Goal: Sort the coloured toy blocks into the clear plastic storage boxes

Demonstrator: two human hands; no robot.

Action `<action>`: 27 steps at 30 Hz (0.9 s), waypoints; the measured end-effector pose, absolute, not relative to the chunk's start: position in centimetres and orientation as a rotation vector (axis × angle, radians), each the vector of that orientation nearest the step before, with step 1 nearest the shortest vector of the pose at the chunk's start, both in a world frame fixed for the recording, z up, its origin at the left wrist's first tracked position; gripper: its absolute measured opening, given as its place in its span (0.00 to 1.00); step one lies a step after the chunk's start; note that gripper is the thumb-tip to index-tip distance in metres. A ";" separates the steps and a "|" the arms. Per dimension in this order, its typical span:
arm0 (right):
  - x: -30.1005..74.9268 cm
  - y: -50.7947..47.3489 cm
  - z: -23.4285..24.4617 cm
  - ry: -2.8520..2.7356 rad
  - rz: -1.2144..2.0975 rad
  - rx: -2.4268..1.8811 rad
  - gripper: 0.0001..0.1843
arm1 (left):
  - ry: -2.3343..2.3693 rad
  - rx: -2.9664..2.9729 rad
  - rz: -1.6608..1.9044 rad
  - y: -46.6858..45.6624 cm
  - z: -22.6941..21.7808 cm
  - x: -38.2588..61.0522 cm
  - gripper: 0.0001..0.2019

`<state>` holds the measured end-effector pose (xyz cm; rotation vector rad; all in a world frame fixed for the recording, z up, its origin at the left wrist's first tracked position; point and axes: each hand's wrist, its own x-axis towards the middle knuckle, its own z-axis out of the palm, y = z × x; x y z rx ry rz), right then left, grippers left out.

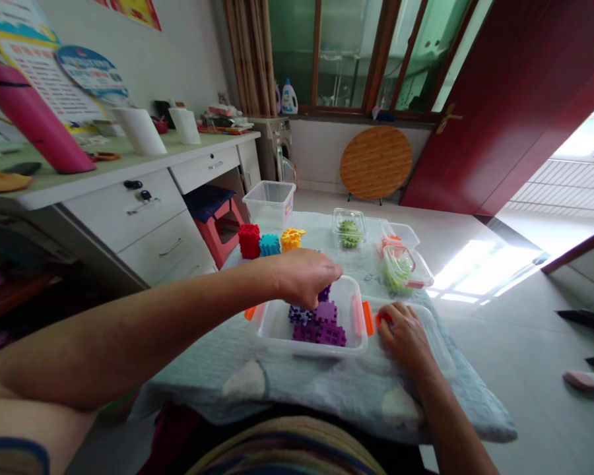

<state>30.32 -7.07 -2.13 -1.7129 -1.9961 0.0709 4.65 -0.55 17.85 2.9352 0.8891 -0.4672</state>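
My left hand [304,276] hovers over a clear plastic box [277,326] and pinches a purple interlocking block [324,293] just above the other purple blocks [319,323] lying in it. My right hand [404,333] rests in a second clear box [438,333] to the right, fingers curled on a small red piece [382,319]. Behind the boxes stand a red block cube [249,240], a blue one [270,245] and a yellow one [292,239].
A light cloth [327,389] covers the small table. At the back sit an empty clear tub [270,201], a box of green pieces [349,231] and lidded boxes [406,267]. A white desk with drawers [143,211] and a red stool [218,221] stand left.
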 end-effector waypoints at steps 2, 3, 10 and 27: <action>30.3 -7.1 -2.1 -1.999 0.074 -1.704 0.06 | 0.929 2.883 -0.524 -1.1 16.4 3.1 0.16; 30.3 -7.0 -2.1 -1.999 0.075 -1.703 0.06 | 0.954 2.866 -0.546 -1.2 15.6 2.5 0.16; 30.4 -7.0 -2.2 -1.995 0.066 -1.715 0.06 | 0.872 2.765 -0.755 -1.1 12.3 1.4 0.19; 30.4 -7.0 -2.2 -1.995 0.064 -1.709 0.06 | 0.886 2.556 -0.942 -0.9 12.0 2.0 0.27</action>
